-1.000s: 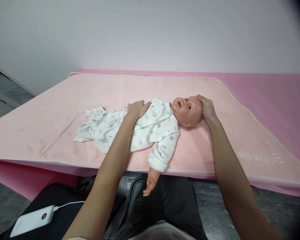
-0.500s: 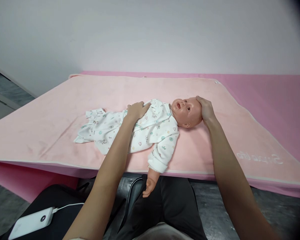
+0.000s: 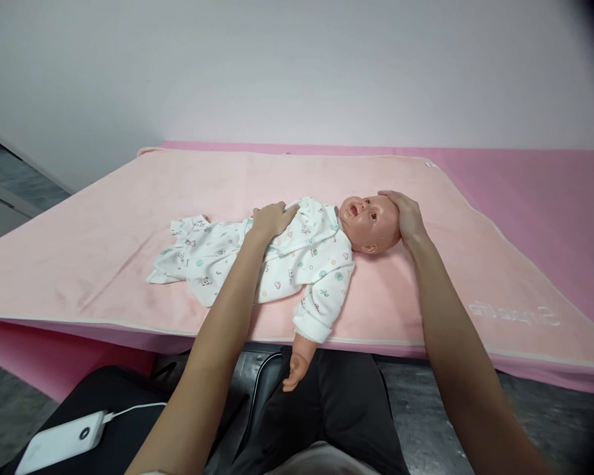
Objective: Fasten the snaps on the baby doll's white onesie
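On the blanket [image 3: 103, 264], the doll [image 3: 297, 264] is seemingly steadied at two points: its torso is covered by the left hand [image 3: 273, 220], thumb apart from fingers; its crown is cupped by the right hand [image 3: 408, 216], unclamped. Its long axis is laid roughly along the blanket's near edge, face up, head toward the lettered end.

White lettering [image 3: 515, 314] on the peach blanket [image 3: 470, 264], lower right of the frame, looks reversed and blurred; the blanket's white tag [image 3: 430, 164], upper right, is illegible.
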